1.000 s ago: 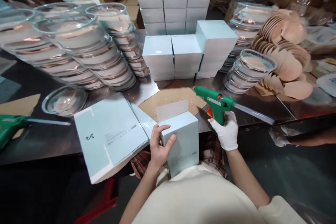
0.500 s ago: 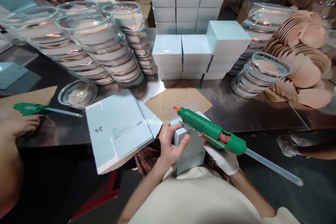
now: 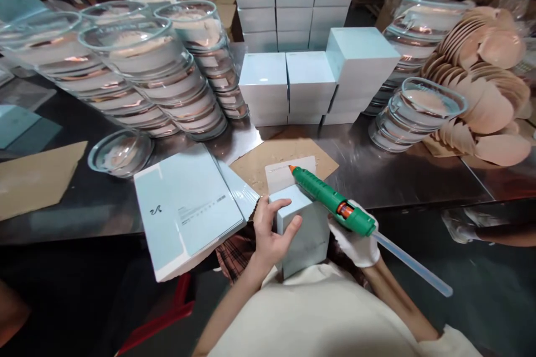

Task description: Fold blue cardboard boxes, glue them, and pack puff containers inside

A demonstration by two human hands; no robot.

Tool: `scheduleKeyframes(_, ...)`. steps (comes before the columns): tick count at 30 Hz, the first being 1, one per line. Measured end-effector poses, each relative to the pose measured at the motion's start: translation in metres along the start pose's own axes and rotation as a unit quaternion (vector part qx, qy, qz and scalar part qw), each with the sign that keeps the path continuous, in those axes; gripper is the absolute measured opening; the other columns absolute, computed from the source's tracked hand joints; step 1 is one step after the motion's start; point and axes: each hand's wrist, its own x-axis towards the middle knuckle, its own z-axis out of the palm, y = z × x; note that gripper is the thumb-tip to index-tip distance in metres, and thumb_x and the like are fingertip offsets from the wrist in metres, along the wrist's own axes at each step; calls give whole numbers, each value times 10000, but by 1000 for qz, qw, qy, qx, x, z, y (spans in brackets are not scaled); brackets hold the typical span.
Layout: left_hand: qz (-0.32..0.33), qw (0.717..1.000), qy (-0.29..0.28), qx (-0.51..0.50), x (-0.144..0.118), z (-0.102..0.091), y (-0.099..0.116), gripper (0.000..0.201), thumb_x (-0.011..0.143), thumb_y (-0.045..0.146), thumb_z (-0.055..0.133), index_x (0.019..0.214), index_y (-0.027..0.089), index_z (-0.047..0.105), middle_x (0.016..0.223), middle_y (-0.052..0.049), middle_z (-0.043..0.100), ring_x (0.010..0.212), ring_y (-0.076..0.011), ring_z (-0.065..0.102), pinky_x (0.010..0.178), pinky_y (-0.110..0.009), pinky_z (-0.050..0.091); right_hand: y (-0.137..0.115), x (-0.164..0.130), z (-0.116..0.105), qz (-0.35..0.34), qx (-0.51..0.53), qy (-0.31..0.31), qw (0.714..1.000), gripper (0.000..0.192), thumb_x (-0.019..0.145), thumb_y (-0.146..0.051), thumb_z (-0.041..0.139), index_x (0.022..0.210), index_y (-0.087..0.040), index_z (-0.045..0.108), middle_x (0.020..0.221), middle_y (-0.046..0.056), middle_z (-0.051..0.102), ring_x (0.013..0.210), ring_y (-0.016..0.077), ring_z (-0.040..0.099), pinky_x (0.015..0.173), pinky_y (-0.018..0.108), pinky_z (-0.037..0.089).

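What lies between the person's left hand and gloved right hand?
The pale blue box lies between them in the head view; the right hand holds the glue gun.

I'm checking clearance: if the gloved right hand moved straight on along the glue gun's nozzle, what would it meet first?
Probably the open white flap of the light-blue box: the orange nozzle of the green glue gun in the right hand overlaps it in view, though contact is unclear.
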Motion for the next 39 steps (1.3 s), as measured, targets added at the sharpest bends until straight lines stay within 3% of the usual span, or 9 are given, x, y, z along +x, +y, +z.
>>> scheduleKeyframes(4,-13,1000,7,-14,-2,-1,-4,255,944,436,737,1133,266,711,1055,-32,749,1050,-241,689,1161,-463,437,22,1,-11,137,37,52,989,265,766,-456,788,781,-214,681,715,63,746,641,227,689,646,358,605)
scheduleKeyframes(9,-29,999,6,-31,-4,-2,-10,259,942,418,747,1149,269,706,1075,-26,751,1070,-236,684,1176,-448,423,37,12,-13,315,151,113,930,346,575,-470,857,717,-202,692,664,57,731,553,195,625,531,324,535)
scheduleKeyframes(15,-9,997,16,-73,-2,-8,-19,263,946,441,733,1147,276,697,1057,-4,740,1065,-218,684,1187,-437,418,46,55,18,434,314,-84,840,350,772,-476,681,794,-132,745,481,15,578,413,130,487,412,255,405)
scheduleKeyframes(18,6,997,32,-72,-1,-13,-24,287,953,491,702,1135,268,693,1029,-4,739,1021,-216,704,1199,-462,429,53,73,10,439,283,-112,845,298,748,-437,782,694,-153,710,508,43,634,450,155,561,463,268,467)
scheduleKeyframes(24,4,994,-1,-105,2,-12,-26,346,933,565,705,1098,261,713,984,-17,724,968,-219,710,1150,-473,471,22,93,-13,264,189,-91,941,392,704,-463,884,969,-188,797,826,48,793,787,208,732,747,304,589)
scheduleKeyframes(27,-11,992,-11,-127,2,-7,-22,403,908,626,711,1030,242,717,1105,-80,710,1118,-274,698,1079,-462,507,4,96,7,206,296,-234,903,539,696,-554,888,1043,-154,792,1020,98,815,950,245,753,888,376,610)
scheduleKeyframes(31,-77,982,25,-172,0,-4,-21,479,885,615,748,1193,266,631,1290,-131,662,1264,-314,666,1028,-442,543,9,90,16,181,359,-246,882,727,671,-809,822,981,-154,770,1023,105,799,958,242,748,912,391,609)
scheduleKeyframes(34,-77,967,33,-241,2,-6,-24,607,891,578,762,1373,365,460,1170,-60,659,1189,-272,702,1029,-467,569,17,84,3,44,365,-328,870,890,700,-980,625,1047,-174,772,1205,148,765,1090,266,735,960,419,600)
scheduleKeyframes(39,-32,978,-11,-207,6,-10,-28,286,909,521,758,966,255,669,1075,-59,629,1125,-252,674,1066,-515,562,6,85,-8,-114,287,-378,873,438,961,-576,706,1169,-197,772,1291,138,730,1166,208,721,1043,393,575)
